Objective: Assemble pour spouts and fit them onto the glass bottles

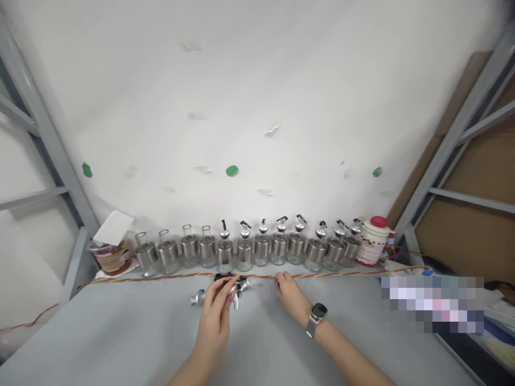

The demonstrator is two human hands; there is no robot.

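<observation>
My left hand (219,305) is at a small cluster of loose pour spouts with black levers on the grey table. Its fingers are closed around a silver pour spout (232,289), which they partly cover. Another silver spout (198,298) lies just left of those fingers, and one more (244,284) lies to their right. My right hand (290,295), below a watch, rests near the twisted wire with its fingers curled in. Whatever those fingers hold, if anything, is hidden. Behind both hands, glass bottles with metal sleeves stand in a row; several carry spouts, like this capped bottle (245,252).
At the row's left end, several bottles have bare necks, including this uncapped bottle (147,257). A twisted red-and-yellow wire (161,277) crosses the table (120,332) before the row. A cup (110,260) stands far left, a red-topped container (370,244) at the right. Metal frame posts flank the table.
</observation>
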